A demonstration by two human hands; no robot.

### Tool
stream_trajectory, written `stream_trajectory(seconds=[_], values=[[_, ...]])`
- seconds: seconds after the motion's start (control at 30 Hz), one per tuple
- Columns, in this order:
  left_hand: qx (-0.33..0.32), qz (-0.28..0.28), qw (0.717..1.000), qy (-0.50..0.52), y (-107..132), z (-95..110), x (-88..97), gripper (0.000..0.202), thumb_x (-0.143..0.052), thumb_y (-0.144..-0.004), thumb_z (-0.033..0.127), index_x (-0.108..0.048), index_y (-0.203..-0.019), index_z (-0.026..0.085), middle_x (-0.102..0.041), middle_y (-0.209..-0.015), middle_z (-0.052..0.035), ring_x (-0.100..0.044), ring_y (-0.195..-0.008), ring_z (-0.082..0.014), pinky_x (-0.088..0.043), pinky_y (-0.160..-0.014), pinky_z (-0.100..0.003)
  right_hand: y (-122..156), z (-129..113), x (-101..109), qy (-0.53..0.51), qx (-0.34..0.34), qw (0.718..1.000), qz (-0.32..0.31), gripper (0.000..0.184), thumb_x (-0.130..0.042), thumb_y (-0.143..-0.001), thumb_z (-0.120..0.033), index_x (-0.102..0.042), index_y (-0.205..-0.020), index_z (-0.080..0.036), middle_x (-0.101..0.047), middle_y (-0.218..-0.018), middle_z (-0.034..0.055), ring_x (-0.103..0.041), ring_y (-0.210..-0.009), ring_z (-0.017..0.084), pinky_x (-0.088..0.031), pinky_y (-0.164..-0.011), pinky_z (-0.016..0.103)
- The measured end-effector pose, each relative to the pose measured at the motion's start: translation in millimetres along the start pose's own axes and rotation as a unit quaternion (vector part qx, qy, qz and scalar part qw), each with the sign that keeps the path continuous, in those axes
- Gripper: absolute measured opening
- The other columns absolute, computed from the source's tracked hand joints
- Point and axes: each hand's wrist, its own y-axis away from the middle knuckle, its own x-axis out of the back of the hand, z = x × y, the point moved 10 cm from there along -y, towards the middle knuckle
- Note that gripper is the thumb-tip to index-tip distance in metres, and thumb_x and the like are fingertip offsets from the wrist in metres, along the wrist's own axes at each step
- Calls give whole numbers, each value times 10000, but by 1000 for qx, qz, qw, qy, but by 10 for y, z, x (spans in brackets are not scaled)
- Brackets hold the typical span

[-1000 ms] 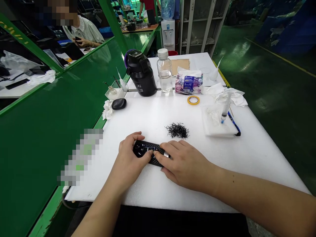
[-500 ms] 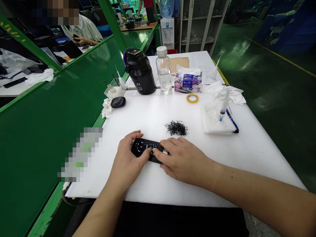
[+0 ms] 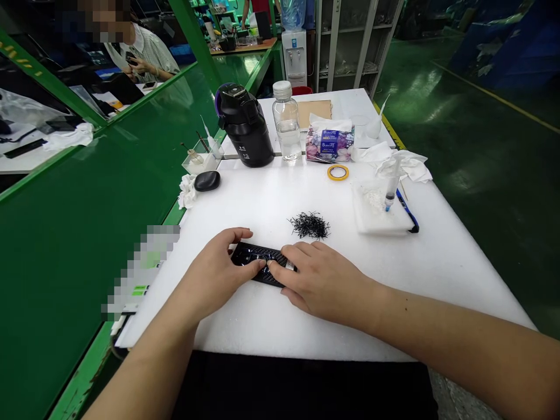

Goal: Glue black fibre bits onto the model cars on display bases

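Observation:
A black, glossy rectangular piece with a carbon-weave pattern [image 3: 275, 275] lies on the white table top, its exact kind unclear. From its left end my left hand [image 3: 219, 271] grips it, the thumb pressed on the upper face and the index finger curled beyond the far edge. My right hand [image 3: 317, 277] wraps round the right end, its index fingertip on the face close to the left thumb. Whatever sits between these two tips is too small to make out. Just beyond the piece is a loose pile of thin black strips [image 3: 310, 225].
A white pad [image 3: 380, 224] with a syringe [image 3: 391, 189] stands right. Farther back are yellow tape [image 3: 338, 172], a tissue pack [image 3: 329, 143], a clear bottle [image 3: 287, 131] and a black jug [image 3: 245, 128]. A black mouse-like object [image 3: 207, 181] lies left, near a green partition [image 3: 109, 181].
My left hand has shifted slightly left, its wrist lower and farther out, with the thumb lying flatter across the piece. My right hand keeps nearly the same hold. The whole view has moved slightly.

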Motion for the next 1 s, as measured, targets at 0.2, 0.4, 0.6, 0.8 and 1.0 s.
stream_trajectory(seconds=[0.2,0.4,0.6,0.8,1.0], values=[[-14,-20,999,-48,-57,59,20,704,-725,-654,608,-581,-1250,263,-603,-1272,-73,-646,-1030,-287,-534,-849,-410,-11,7,-4,3,-2,1000,-4,415,-507,-960,-309,-518,-1348,-165,-556,-1140,114,-545,-1003,242,-470,-787,385],[-12,-10,997,-76,-83,85,62,760,-724,-631,615,-576,-1281,249,-626,-1234,-107,-663,-976,-299,-540,-791,-407,-1,1,13,3,-2,1000,-2,414,-523,-955,-311,-526,-1340,-160,-557,-1137,112,-546,-995,240,-477,-775,382],[-1,-4,999,-38,-35,19,54,745,-719,-644,595,-574,-1298,269,-604,-1280,-90,-635,-1038,-309,-519,-906,-461,-6,0,5,-3,-3,1000,-2,419,-518,-959,-307,-513,-1351,-160,-555,-1140,114,-543,-1008,242,-479,-775,383],[21,93,990,100,205,-136,-12,537,-623,-764,433,-564,-1282,303,-603,-1326,-29,-569,-1202,-286,-432,-1069,-493,-9,0,7,-4,-5,1000,4,418,-516,-960,-313,-511,-1350,-161,-555,-1145,112,-542,-995,240,-479,-780,386],[1,129,991,34,266,3,-46,550,-632,-747,373,-572,-1279,249,-613,-1296,-69,-550,-1208,-307,-409,-1086,-494,0,8,6,-10,-10,1000,0,423,-515,-964,-311,-506,-1362,-169,-559,-1151,123,-536,-1004,235,-471,-805,383]])
